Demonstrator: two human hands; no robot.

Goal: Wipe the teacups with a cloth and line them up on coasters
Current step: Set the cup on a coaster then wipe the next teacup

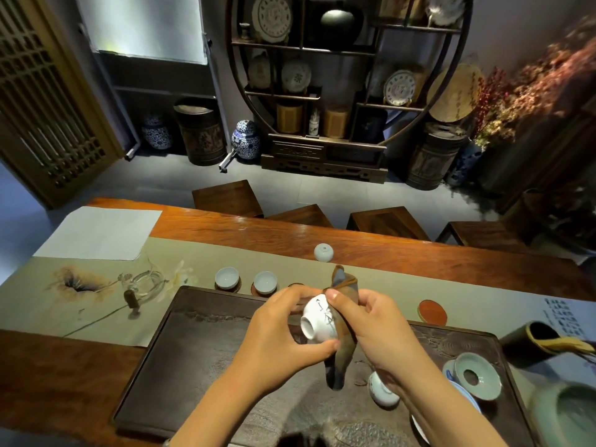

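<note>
Above the dark tea tray (200,356), my left hand (277,330) holds a white teacup (317,319) tilted on its side, foot pointing left. My right hand (371,324) grips a brown-and-grey cloth (343,346) and presses it against the cup's right side with the thumb on top. Two white teacups (227,277) (265,281) stand upright on dark coasters behind the tray. A red coaster (432,311) lies bare at the right. Another teacup (382,388) lies on the tray under my right wrist, partly hidden.
A small white cup (323,252) sits upside down farther back on the runner. A glass pitcher (146,283) stands at the left, with a white sheet (100,233) behind it. At the right are a gaiwan lid and saucer (474,377), a dark tool holder (535,341) and a green bowl (564,414).
</note>
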